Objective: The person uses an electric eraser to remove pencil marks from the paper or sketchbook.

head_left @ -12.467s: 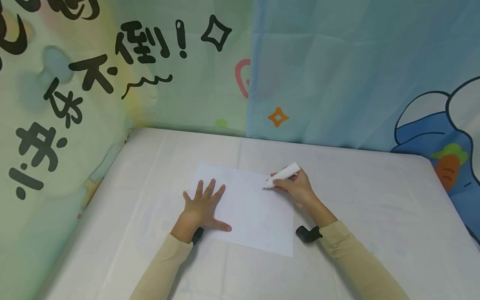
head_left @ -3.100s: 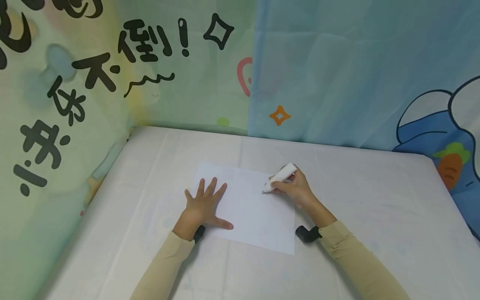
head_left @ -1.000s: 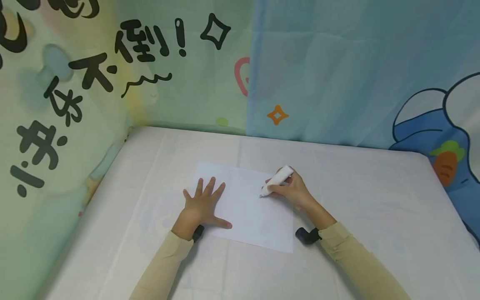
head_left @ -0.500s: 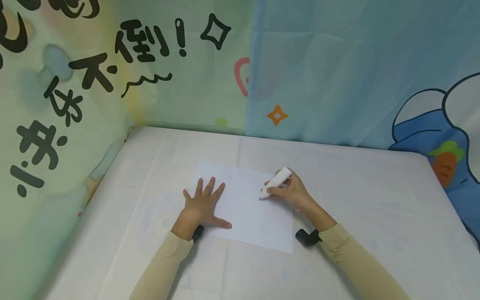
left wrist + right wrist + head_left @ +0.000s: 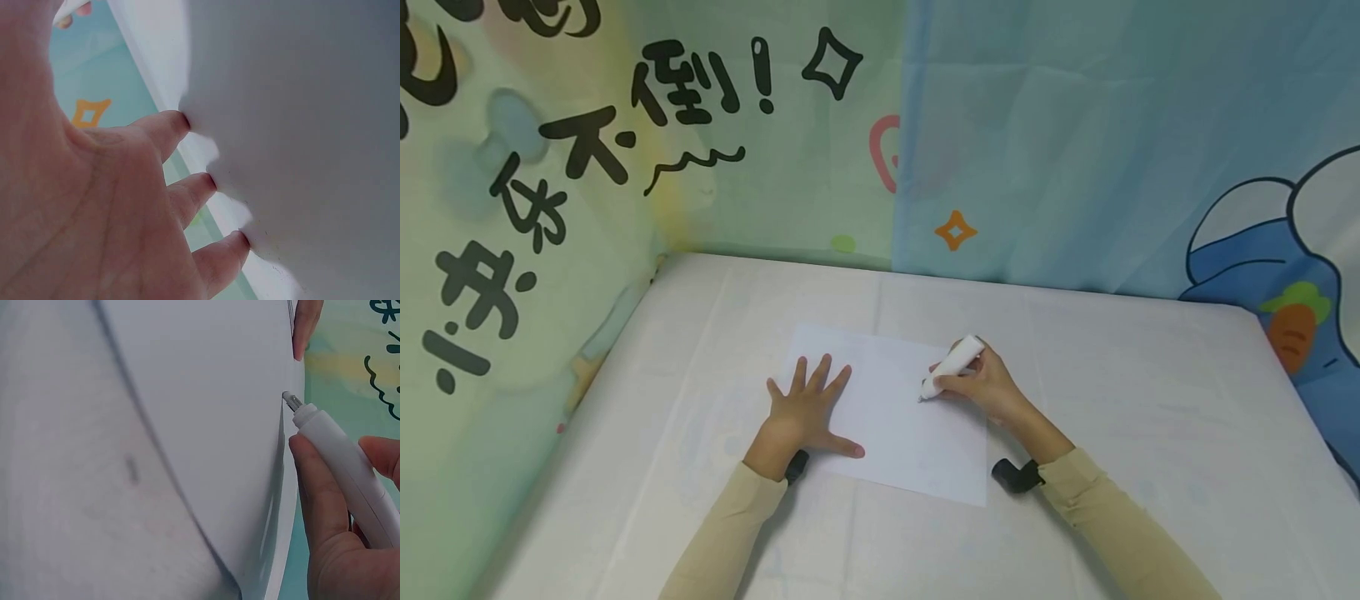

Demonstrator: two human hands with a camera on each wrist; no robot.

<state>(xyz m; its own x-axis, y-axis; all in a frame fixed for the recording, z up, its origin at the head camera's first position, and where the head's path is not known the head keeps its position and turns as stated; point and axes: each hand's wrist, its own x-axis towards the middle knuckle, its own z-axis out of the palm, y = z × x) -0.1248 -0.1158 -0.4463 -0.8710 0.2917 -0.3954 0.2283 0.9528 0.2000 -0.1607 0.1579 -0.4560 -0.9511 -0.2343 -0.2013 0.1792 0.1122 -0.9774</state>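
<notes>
A white sheet of paper (image 5: 895,442) lies on the white-covered table. My left hand (image 5: 805,414) rests flat on its left part, fingers spread; in the left wrist view the fingertips (image 5: 203,181) touch the paper. My right hand (image 5: 992,385) pinches a thick white pen-shaped tool (image 5: 955,365) between thumb and fingers, over the right part of the sheet. In the right wrist view the tool (image 5: 350,469) has a narrow metal tip at the paper's surface. The tool leans, its rear end up and to the right. No mark shows clearly on the paper.
White cloth (image 5: 1112,400) covers the table. A printed green and yellow backdrop (image 5: 790,192) stands at the left and back, and a blue one (image 5: 1060,167) at the back right. Each wrist wears a black camera mount (image 5: 1017,475).
Across the earlier frames, my right hand has shifted the tool's tip slowly toward me and slightly left over the paper. In the last half second it barely moves. My left hand stays put.
</notes>
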